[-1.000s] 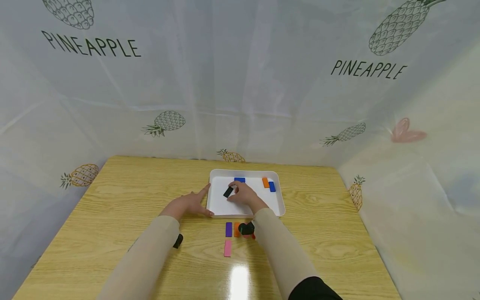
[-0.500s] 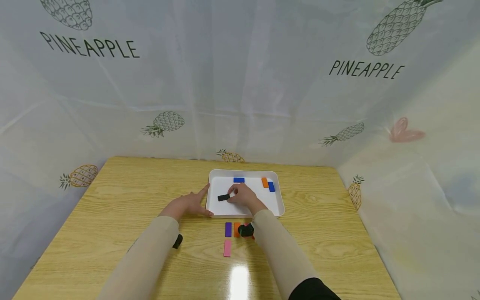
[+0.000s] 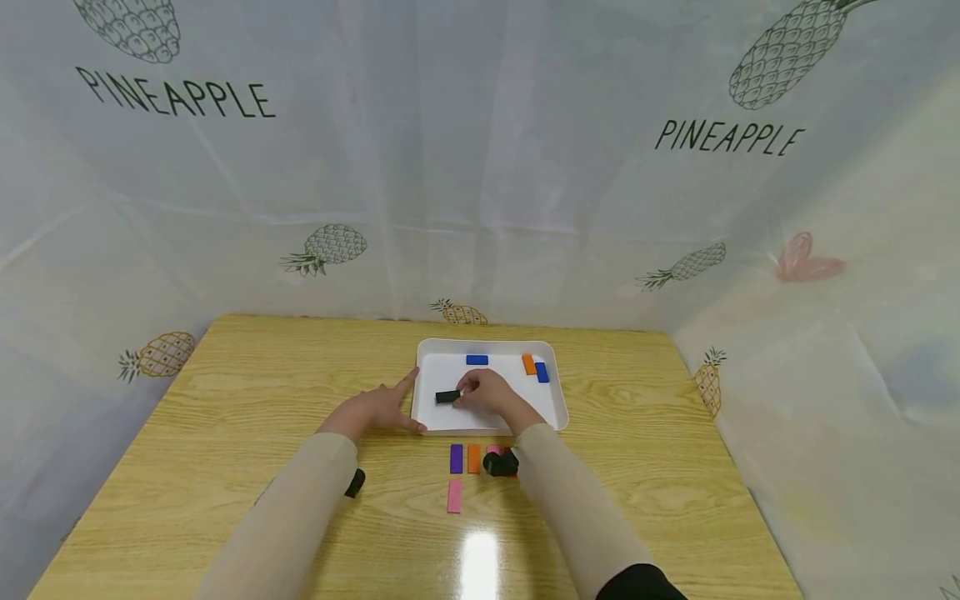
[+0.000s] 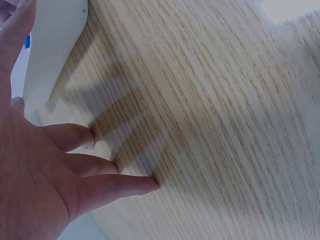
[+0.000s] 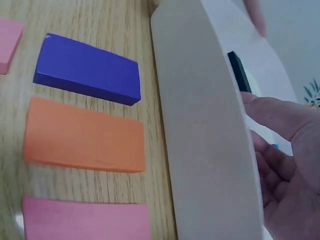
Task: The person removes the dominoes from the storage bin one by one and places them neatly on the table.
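Note:
My right hand (image 3: pixel 489 392) reaches over a white tray (image 3: pixel 542 407) and pinches one end of a black block (image 3: pixel 447 397) between thumb and fingertips. In the right wrist view the tray's near wall hides part of this grip. The block lies crosswise, low inside the tray's left half. At the tray's left end rests my left hand (image 3: pixel 375 408), fingers spread, touching the tray's side. Several of its fingertips stand on the table in the left wrist view. Also inside the tray are a blue block (image 3: pixel 477 360) at the back, an orange block (image 3: pixel 528 364) and another blue block (image 3: pixel 542 372).
On the wooden table (image 3: pixel 637 467) before the tray lie a purple block (image 5: pixel 89 67), an orange block (image 5: pixel 85 135) and a pink block (image 5: pixel 87 220). Another pink block (image 3: pixel 454 496) lies closer to me. The right wrist's camera (image 3: pixel 501 463) covers part of the row. A curtain (image 3: pixel 480 167) hangs behind.
The black block has turned from a slant to nearly crosswise and shifted left and slightly nearer, held by my right hand. The right forearm has moved slightly right. My left hand stays put.

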The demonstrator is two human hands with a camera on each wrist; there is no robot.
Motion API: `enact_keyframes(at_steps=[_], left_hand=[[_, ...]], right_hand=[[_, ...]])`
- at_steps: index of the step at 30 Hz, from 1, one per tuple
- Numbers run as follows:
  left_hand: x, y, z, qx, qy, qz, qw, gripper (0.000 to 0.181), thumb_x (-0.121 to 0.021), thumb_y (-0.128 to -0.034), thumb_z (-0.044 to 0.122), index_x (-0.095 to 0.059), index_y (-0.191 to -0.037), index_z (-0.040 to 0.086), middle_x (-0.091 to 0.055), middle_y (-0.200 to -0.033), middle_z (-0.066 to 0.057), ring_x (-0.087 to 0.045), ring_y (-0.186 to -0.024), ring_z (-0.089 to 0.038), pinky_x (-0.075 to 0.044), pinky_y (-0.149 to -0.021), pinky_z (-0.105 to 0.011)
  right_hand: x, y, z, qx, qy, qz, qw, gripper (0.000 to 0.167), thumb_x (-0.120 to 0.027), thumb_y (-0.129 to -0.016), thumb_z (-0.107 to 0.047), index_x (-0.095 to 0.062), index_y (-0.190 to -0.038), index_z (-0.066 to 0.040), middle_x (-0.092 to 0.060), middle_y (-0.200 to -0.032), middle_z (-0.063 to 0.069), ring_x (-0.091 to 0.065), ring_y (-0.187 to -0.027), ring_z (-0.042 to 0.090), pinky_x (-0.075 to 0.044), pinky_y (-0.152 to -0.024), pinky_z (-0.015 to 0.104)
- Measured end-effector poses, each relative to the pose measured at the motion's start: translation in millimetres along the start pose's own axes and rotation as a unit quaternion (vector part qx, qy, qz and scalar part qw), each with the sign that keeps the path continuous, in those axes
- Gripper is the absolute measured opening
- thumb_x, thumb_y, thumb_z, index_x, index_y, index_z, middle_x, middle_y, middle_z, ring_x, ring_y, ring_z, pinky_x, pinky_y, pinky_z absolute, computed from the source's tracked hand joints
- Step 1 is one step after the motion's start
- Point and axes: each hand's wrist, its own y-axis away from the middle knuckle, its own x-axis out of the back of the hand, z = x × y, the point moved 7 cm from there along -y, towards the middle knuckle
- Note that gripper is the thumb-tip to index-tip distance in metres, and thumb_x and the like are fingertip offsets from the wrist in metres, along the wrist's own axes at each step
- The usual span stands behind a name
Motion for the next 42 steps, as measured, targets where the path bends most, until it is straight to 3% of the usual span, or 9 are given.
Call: enact_keyframes(at_steps=[6,12,28,33,42], left_hand=[[-0.2,-0.4,-0.7,0.003,0.001,0.0,1.0,0.112,-0.073,-0.0809,0.056,0.0,-0.158,0.021,-0.021,-0.15,-0.038,-0.024,-0.137,-0.054,-0.022,-0.103,-0.071],[-0.2,0.5,-0.3,0.003,0.009,0.003,0.9999,0.111,-0.074,-0.0809,0.053,-0.001,-0.158,0.021,-0.02,-0.151,-0.038,-0.023,-0.137,-0.055,-0.023,-0.103,-0.071],[-0.2,4.1,2.4,0.002,0.016,0.005,0.9999,0.11,-0.074,-0.0821,0.051,0.0,-0.158,0.021,-0.017,-0.152,-0.038,-0.019,-0.139,-0.054,-0.02,-0.105,-0.071],[-0.7,3.0,1.4,-0.003,0.012,0.005,0.9999,0.111,-0.074,-0.0817,0.053,0.0,-0.158,0.022,-0.018,-0.152,-0.037,-0.019,-0.139,-0.053,-0.019,-0.105,-0.071],[-0.2,3.2,0.9,-0.005,0.015,0.009,0.9998,0.111,-0.074,-0.0813,0.053,0.0,-0.158,0.022,-0.017,-0.152,-0.037,-0.017,-0.14,-0.053,-0.018,-0.105,-0.071]], right_hand=[[3.8,9.5,-2.7,0.012,-0.024,-0.006,0.9996,0.021,-0.082,-0.08,-0.019,-0.069,-0.094,-0.011,-0.065,-0.085,-0.001,-0.056,-0.082,0.017,-0.048,-0.081,0.033],[8.1,22.1,-0.9,-0.003,-0.056,0.004,0.9984,0.022,-0.082,-0.081,-0.021,-0.067,-0.093,-0.009,-0.068,-0.082,0.0,-0.059,-0.079,0.017,-0.048,-0.077,0.032],[27.4,73.4,-4.4,0.024,-0.151,0.071,0.9856,0.019,-0.08,-0.08,-0.01,-0.066,-0.091,-0.005,-0.07,-0.074,0.001,-0.063,-0.077,0.016,-0.05,-0.076,0.031],[30.5,88.1,-3.3,0.041,-0.205,0.092,0.9736,0.014,-0.077,-0.083,-0.006,-0.067,-0.092,-0.003,-0.072,-0.076,0.005,-0.067,-0.077,0.018,-0.054,-0.079,0.032],[32.4,112.1,-3.1,0.06,-0.295,0.12,0.9461,0.02,-0.075,-0.084,-0.001,-0.068,-0.103,0.003,-0.069,-0.082,0.006,-0.063,-0.077,0.016,-0.054,-0.075,0.029]])
